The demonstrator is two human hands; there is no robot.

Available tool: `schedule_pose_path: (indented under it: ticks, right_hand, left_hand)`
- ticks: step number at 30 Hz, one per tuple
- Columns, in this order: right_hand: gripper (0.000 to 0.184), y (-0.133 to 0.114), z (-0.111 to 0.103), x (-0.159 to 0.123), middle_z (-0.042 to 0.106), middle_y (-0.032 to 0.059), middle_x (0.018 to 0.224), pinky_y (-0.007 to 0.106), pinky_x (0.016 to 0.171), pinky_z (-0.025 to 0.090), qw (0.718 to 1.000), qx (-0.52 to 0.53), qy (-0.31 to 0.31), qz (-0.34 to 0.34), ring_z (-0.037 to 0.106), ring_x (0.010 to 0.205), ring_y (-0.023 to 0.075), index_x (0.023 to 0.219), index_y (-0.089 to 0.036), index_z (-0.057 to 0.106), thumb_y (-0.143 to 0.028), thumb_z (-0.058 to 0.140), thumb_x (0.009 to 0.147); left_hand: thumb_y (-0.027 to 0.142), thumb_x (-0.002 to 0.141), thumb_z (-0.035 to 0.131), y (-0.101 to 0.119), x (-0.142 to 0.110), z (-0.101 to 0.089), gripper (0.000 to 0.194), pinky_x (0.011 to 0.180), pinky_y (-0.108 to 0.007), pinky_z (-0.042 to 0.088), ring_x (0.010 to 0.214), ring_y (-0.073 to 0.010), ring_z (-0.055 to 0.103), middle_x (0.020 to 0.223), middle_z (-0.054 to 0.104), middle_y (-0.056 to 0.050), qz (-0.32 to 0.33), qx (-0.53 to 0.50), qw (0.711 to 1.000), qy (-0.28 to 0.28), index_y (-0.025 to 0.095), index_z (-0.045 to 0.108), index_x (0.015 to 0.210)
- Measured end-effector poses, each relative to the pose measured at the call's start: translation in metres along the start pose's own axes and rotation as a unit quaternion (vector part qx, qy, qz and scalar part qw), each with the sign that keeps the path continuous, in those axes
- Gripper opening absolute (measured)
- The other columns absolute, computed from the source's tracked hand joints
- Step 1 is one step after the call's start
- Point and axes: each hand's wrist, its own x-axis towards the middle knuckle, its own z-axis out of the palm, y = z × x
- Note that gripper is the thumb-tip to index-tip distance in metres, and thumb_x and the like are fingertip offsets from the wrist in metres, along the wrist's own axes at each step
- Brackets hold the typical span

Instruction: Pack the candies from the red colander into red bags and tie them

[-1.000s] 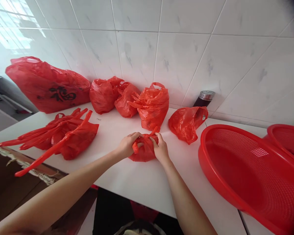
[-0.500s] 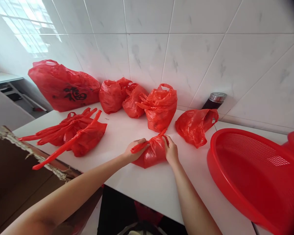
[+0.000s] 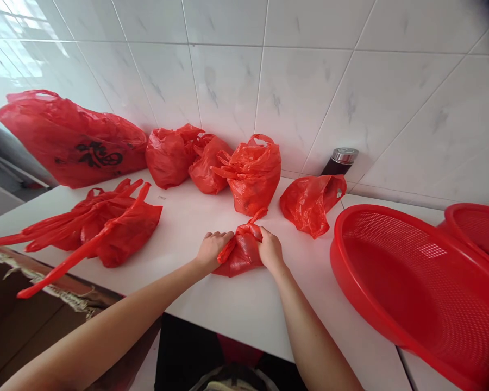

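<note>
A filled red plastic bag (image 3: 246,254) rests on the white table near its front edge, its top gathered and twisted. On its left side my left hand (image 3: 215,250) is closed, gripping the bunched plastic. My right hand (image 3: 270,248) is closed on the bag's right side, its fingertips partly hidden behind the plastic. One twisted end of the bag points away from me, between the hands. Just behind it stands a fuller red bag (image 3: 256,176) with its handles up. What the bag contains cannot be made out.
More red bags (image 3: 171,157) line the tiled wall, including a large printed one (image 3: 73,144). Long-handled red bags (image 3: 118,233) lie at left, above a cardboard box (image 3: 32,326). A crumpled red bag (image 3: 309,203), a dark flask (image 3: 339,162) and red plastic baskets (image 3: 350,293) are at right.
The view has shifted right, so things appear farther left. Both hands still grip the same bag; my left fingers now fold over its top, and the plastic between the hands looks more bunched.
</note>
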Motion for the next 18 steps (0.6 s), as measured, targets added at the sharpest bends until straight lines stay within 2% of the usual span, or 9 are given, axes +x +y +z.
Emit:
schedule_pose_path:
  ticks: [2,4,7,9,11,12,14,16,18]
  right_hand:
    - [0.011,-0.001,-0.001,0.000,0.069,0.0019,0.082,0.033,0.074,0.045,1.000,0.019,-0.001,-0.001,0.060,0.076,0.0199,0.084,-0.023,0.065,-0.030,0.061,0.076]
    - [0.022,-0.003,-0.005,0.002,0.069,0.0038,0.086,0.033,0.077,0.046,0.999,0.046,0.001,-0.002,0.061,0.081,0.0208,0.085,-0.022,0.067,-0.042,0.059,0.080]
    - [0.055,-0.010,-0.018,0.003,0.070,0.0072,0.090,0.032,0.076,0.049,0.994,0.112,-0.005,0.010,0.064,0.085,0.0209,0.099,-0.019,0.067,-0.062,0.034,0.091]
    - [0.066,-0.019,-0.030,0.000,0.071,0.0087,0.097,0.033,0.076,0.051,0.977,0.204,-0.049,0.042,0.066,0.087,0.0209,0.115,-0.019,0.064,-0.066,0.023,0.092]
    - [0.064,-0.029,-0.041,-0.005,0.070,0.0092,0.107,0.035,0.081,0.051,0.951,0.285,-0.108,0.056,0.066,0.094,0.0216,0.121,-0.022,0.062,-0.068,0.030,0.091]
    - [0.061,-0.034,-0.045,-0.009,0.069,0.0091,0.111,0.036,0.084,0.051,0.941,0.312,-0.125,0.048,0.066,0.098,0.0221,0.118,-0.023,0.064,-0.067,0.034,0.090]
    - [0.058,-0.042,-0.048,-0.014,0.069,0.0092,0.112,0.037,0.089,0.049,0.933,0.339,-0.119,0.010,0.065,0.102,0.0227,0.104,-0.022,0.070,-0.066,0.035,0.091]
    - [0.060,-0.044,-0.048,-0.015,0.071,0.0100,0.108,0.039,0.091,0.049,0.925,0.375,-0.068,-0.007,0.067,0.099,0.0228,0.086,-0.020,0.071,-0.065,0.032,0.092]
    - [0.059,-0.042,-0.045,-0.012,0.071,0.0102,0.108,0.038,0.089,0.050,0.913,0.408,-0.001,0.005,0.069,0.093,0.0222,0.073,-0.019,0.065,-0.065,0.033,0.091]
  left_hand:
    - [0.026,0.084,0.047,0.002,-0.001,-0.005,0.008,0.074,-0.040,0.041,0.071,-0.0265,0.062,0.071,0.063,-0.006,-0.002,-0.011,1.000,-0.001,0.022,0.053,0.081]
    - [0.030,0.091,0.037,0.006,-0.003,-0.015,0.019,0.072,-0.038,0.043,0.069,-0.0228,0.062,0.073,0.065,-0.005,0.002,-0.036,0.999,0.003,0.022,0.052,0.082]
    - [0.033,0.098,0.022,0.015,-0.008,-0.037,0.035,0.078,-0.035,0.045,0.078,-0.0194,0.063,0.087,0.067,-0.005,0.039,-0.077,0.996,0.020,0.022,0.054,0.091]
    - [0.037,0.098,0.025,0.022,-0.014,-0.051,0.037,0.086,-0.038,0.043,0.087,-0.0212,0.062,0.093,0.067,-0.007,0.074,-0.087,0.993,0.028,0.021,0.057,0.096]
    - [0.043,0.096,0.032,0.031,-0.022,-0.062,0.037,0.089,-0.043,0.040,0.088,-0.0236,0.060,0.093,0.067,-0.008,0.100,-0.087,0.991,0.026,0.021,0.061,0.098]
    - [0.044,0.095,0.033,0.034,-0.026,-0.066,0.037,0.089,-0.044,0.041,0.087,-0.0238,0.059,0.092,0.067,-0.007,0.108,-0.085,0.990,0.021,0.021,0.062,0.098]
    - [0.043,0.097,0.030,0.039,-0.036,-0.072,0.040,0.087,-0.044,0.042,0.085,-0.0229,0.059,0.091,0.067,-0.006,0.099,-0.109,0.989,0.012,0.023,0.064,0.101]
    - [0.040,0.099,0.025,0.040,-0.048,-0.073,0.044,0.091,-0.042,0.044,0.095,-0.0225,0.058,0.101,0.067,-0.005,0.068,-0.155,0.985,0.020,0.025,0.065,0.106]
    - [0.041,0.099,0.024,0.034,-0.062,-0.071,0.045,0.100,-0.042,0.040,0.112,-0.0231,0.053,0.120,0.062,-0.004,0.032,-0.190,0.980,0.039,0.028,0.066,0.110]
